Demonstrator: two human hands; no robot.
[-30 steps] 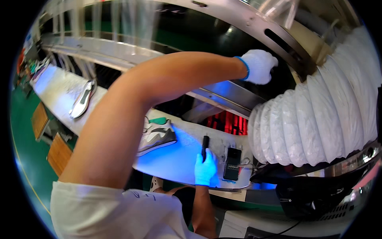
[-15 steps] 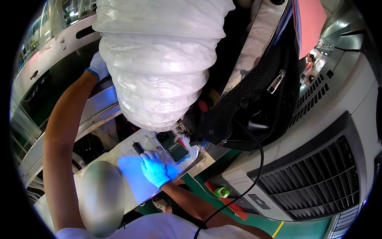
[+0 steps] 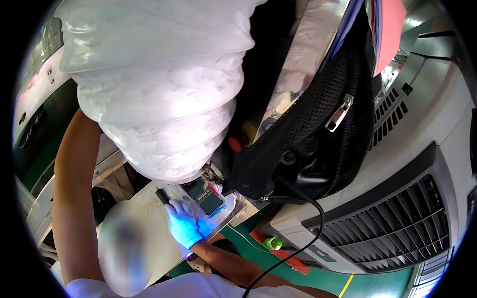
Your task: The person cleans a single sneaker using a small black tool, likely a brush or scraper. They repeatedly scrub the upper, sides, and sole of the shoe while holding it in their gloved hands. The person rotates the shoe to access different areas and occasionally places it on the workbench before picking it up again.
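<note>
a white ribbed duct (image 3: 159, 94) and vented machine (image 3: 385, 213) show a workshop.

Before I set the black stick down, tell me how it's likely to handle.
The black stick is probably stiff: the part past the right hand runs straight. It may roll if laid down, since its sides look rounded. It seems easy to lift, being slim.

Green floor (image 3: 377, 283) down at the lower right, and a yellow line (image 3: 346, 286) runs across it! Above it looms a grey cabinet (image 3: 427, 124) with a dark slatted vent (image 3: 392, 223). Over to the upper left, a fat white hose (image 3: 159, 89) bulges; bright light (image 3: 414, 23) glares top right.
</note>
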